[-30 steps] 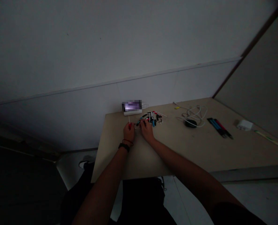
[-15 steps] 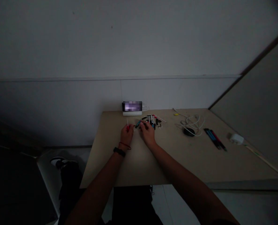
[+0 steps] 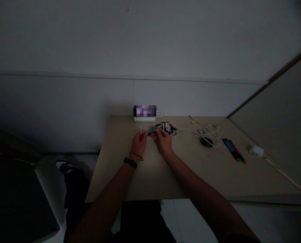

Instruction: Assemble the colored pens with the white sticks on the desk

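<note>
The red piece (image 3: 141, 137) sits gripped in the left hand (image 3: 139, 144), a slim white rod (image 3: 141, 129) projecting from it. Alongside, the right hand (image 3: 164, 141) bunches its fingers at a blue-and-black piece (image 3: 152, 129); whether it holds that, I cannot tell.

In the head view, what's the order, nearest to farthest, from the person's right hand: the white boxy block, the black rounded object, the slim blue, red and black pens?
From the right hand:
1. Black rounded object: to the hand's right.
2. Slim blue, red and black pens: farther right, side by side.
3. White boxy block: farthest right, by the beige tabletop's edge.
</note>
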The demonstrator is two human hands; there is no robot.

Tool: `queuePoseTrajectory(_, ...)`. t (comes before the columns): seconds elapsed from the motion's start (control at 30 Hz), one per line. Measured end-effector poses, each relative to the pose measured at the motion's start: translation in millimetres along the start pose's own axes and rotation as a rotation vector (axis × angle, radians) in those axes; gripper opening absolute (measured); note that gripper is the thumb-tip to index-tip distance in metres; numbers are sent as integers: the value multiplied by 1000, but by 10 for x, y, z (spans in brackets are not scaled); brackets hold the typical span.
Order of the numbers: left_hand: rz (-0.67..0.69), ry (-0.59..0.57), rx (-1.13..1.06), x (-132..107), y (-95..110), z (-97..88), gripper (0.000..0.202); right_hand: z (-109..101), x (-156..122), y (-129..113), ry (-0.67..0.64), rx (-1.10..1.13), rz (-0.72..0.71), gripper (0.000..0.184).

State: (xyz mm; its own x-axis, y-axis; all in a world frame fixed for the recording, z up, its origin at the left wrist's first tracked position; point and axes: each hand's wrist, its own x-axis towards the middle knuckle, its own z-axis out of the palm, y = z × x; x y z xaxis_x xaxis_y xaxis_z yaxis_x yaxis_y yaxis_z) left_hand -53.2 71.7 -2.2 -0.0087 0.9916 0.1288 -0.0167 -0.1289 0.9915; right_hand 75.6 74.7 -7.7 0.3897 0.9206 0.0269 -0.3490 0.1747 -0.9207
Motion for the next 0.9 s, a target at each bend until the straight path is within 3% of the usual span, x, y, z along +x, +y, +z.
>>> queuePoseTrajectory(0.4,58,58,89,-2,17,-7,27,41,-5,-25,-59,50,106,47)
queuePoseTrajectory(0.9,48,4,140,-24,44,-8,29,47,2,-12,-72,53,146,44)
